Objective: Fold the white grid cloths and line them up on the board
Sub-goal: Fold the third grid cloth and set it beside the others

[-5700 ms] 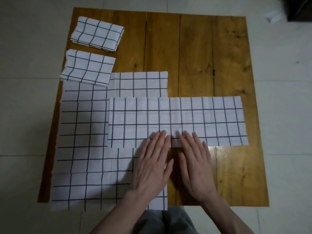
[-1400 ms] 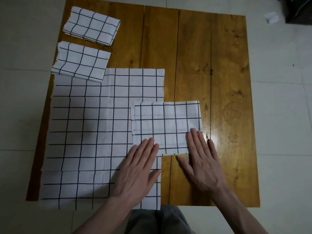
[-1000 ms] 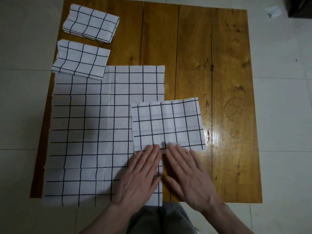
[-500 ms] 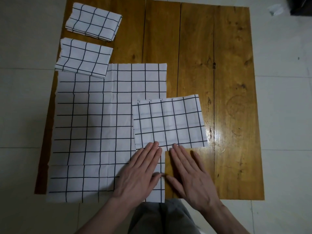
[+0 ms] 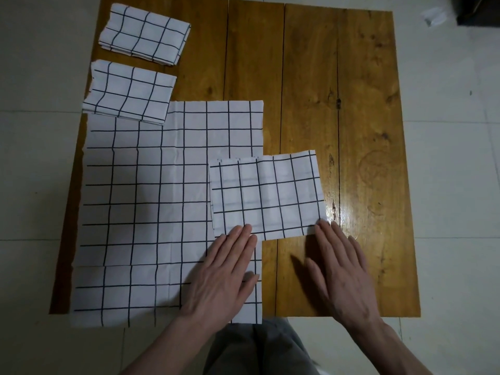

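Note:
A half-folded white grid cloth [image 5: 266, 194] lies mid-board, its left part overlapping a large unfolded grid cloth [image 5: 151, 201] spread over the left half of the wooden board [image 5: 351, 104]. My left hand [image 5: 224, 272] lies flat with straight fingers, its tips on the folded cloth's near left corner. Fingers straight, my right hand [image 5: 341, 269] rests flat on the board, and its fingertips touch the cloth's near right corner. Two finished folded grid cloths sit at the far left, one [image 5: 144, 33] behind the other [image 5: 130, 92].
The board lies on a pale tiled floor [image 5: 454, 185]. A dark object [image 5: 479, 10] sits at the far right corner of the view, with a white scrap [image 5: 434, 16] beside it. My grey trouser knees [image 5: 257, 350] show at the near edge.
The long strip was folded in half into a smaller rectangle. In the last half second my hands spread apart along its near edge, the right one sliding right to the corner.

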Available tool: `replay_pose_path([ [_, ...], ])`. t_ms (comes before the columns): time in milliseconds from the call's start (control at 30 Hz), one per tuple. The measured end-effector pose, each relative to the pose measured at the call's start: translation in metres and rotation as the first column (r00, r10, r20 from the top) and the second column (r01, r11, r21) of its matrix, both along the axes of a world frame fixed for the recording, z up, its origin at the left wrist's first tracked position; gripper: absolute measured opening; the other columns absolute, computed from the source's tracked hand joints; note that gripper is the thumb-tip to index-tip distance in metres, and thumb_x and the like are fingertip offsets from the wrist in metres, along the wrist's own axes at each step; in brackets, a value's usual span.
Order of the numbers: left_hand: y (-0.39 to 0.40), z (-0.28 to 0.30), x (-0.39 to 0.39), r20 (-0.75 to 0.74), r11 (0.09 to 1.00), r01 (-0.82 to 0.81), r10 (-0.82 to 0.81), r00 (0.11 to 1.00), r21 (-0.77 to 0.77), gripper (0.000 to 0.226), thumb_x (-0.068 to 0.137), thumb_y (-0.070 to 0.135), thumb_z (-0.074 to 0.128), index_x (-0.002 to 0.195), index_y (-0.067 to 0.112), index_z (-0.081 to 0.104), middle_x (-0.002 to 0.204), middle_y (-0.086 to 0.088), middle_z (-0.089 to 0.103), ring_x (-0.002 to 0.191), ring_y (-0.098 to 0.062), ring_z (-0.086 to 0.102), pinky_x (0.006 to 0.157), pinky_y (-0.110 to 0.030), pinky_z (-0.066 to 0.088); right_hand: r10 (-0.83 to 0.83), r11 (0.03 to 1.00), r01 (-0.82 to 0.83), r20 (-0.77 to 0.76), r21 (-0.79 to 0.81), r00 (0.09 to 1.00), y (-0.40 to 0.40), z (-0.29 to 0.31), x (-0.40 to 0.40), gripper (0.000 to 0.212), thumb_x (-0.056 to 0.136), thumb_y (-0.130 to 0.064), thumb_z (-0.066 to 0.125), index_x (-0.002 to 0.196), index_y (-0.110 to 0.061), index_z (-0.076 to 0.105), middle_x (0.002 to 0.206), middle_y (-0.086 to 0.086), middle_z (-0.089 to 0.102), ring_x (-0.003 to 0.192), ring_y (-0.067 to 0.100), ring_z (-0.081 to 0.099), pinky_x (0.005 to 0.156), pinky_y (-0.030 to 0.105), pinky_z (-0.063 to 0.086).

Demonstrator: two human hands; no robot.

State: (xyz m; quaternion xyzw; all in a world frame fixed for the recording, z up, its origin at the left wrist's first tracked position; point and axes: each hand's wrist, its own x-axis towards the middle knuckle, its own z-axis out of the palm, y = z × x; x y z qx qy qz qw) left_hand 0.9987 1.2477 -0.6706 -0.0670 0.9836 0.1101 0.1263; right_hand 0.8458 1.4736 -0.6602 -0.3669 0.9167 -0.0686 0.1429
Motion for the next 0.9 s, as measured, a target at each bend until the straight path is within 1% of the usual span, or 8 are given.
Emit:
replay_pose_path([
  [133, -0.002, 0.003, -0.007, -0.007, 1.0, 0.006, -0.006, 1.0, -0.015, 0.066, 0.111, 0.053, 0.022, 0.162, 0.011, 0.028, 0.171, -0.011, 0.021, 0.16, -0.026, 0.017, 0.123, -0.05, 0.022, 0.11, 0.983, -0.116, -0.049, -0.145, 0.993, -0.017, 0.004, -0.042, 0.057, 0.111, -0.033, 0.033, 0.165, -0.017, 0.024, 0.172, 0.003, 0.023, 0.16, 0.019, 0.019, 0.129, 0.045, 0.018],
  [233, -0.009, 0.008, -0.011, -0.009, 0.999, 0.034, -0.035, 0.999, -0.042, 0.064, 0.111, 0.052, 0.021, 0.163, 0.015, 0.027, 0.167, -0.012, 0.032, 0.157, -0.028, 0.027, 0.122, -0.054, 0.023, 0.304, 0.94, -0.32, -0.136, -0.119, 0.943, -0.036, 0.003, -0.084, 0.079, 0.093, -0.003, 0.063, 0.163, -0.015, 0.028, 0.171, 0.006, 0.022, 0.16, 0.022, 0.016, 0.131, 0.042, 0.006],
  [300, -0.014, 0.01, -0.014, 0.009, 0.996, 0.064, -0.063, 0.998, -0.063, 0.063, 0.111, 0.051, 0.019, 0.162, 0.017, 0.031, 0.166, -0.013, 0.036, 0.155, -0.03, 0.029, 0.123, -0.055, 0.023, 0.412, 0.907, -0.42, -0.132, -0.033, 0.902, -0.047, 0.003, -0.104, 0.091, 0.081, 0.005, 0.074, 0.16, -0.015, 0.034, 0.171, 0.007, 0.021, 0.16, 0.024, 0.014, 0.131, 0.04, 0.001],
  [433, -0.021, 0.014, -0.018, 0.027, 0.993, 0.061, -0.059, 0.998, -0.101, 0.063, 0.111, 0.05, 0.021, 0.16, 0.014, 0.037, 0.167, -0.015, 0.032, 0.157, -0.031, 0.025, 0.125, -0.057, 0.021, 0.459, 0.885, -0.456, -0.015, 0.091, 0.888, -0.05, 0.004, -0.117, 0.085, 0.087, -0.016, 0.077, 0.16, -0.023, 0.036, 0.17, 0.007, 0.026, 0.157, 0.025, 0.023, 0.13, 0.043, 0.005],
  [500, -0.022, 0.017, -0.022, 0.007, 0.994, 0.024, -0.023, 1.0, -0.109, 0.065, 0.11, 0.05, 0.024, 0.16, 0.01, 0.036, 0.168, -0.015, 0.03, 0.157, -0.031, 0.024, 0.126, -0.056, 0.019, 0.399, 0.914, -0.393, -0.045, 0.104, 0.916, -0.046, 0.007, -0.109, 0.059, 0.106, -0.037, 0.05, 0.161, -0.027, 0.032, 0.169, 0.007, 0.03, 0.156, 0.026, 0.03, 0.129, 0.043, 0.006],
  [600, -0.018, 0.019, -0.028, -0.026, 0.994, -0.006, 0.003, 1.0, -0.112, 0.066, 0.109, 0.049, 0.027, 0.161, 0.008, 0.032, 0.168, -0.014, 0.029, 0.157, -0.03, 0.024, 0.126, -0.055, 0.018, 0.197, 0.972, -0.196, 0.005, 0.13, 0.98, -0.042, 0.013, -0.086, 0.059, 0.109, -0.056, 0.017, 0.163, -0.032, 0.023, 0.171, 0.003, 0.027, 0.157, 0.024, 0.026, 0.128, 0.044, 0.013],
  [800, 0.009, 0.018, -0.036, -0.053, 0.996, 0.062, -0.065, 0.996, -0.066, 0.066, 0.111, 0.05, 0.026, 0.164, 0.011, 0.023, 0.171, -0.01, 0.023, 0.159, -0.026, 0.018, 0.124, -0.052, 0.019, -0.133, 0.974, 0.124, 0.037, 0.19, 0.99, -0.045, 0.025, -0.033, 0.069, 0.106, -0.063, 0.014, 0.164, -0.027, 0.025, 0.168, 0.008, 0.031, 0.151, 0.031, 0.035, 0.117, 0.05, 0.04],
  [900, 0.021, 0.015, -0.039, -0.033, 0.992, 0.108, -0.111, 0.993, -0.063, 0.067, 0.111, 0.05, 0.026, 0.166, 0.013, 0.017, 0.173, -0.009, 0.015, 0.16, -0.025, 0.011, 0.125, -0.051, 0.017, -0.133, 0.985, 0.128, 0.031, 0.114, 0.991, -0.053, 0.025, -0.017, 0.065, 0.108, -0.059, 0.019, 0.162, -0.025, 0.033, 0.161, 0.007, 0.042, 0.142, 0.029, 0.045, 0.109, 0.048, 0.046],
])
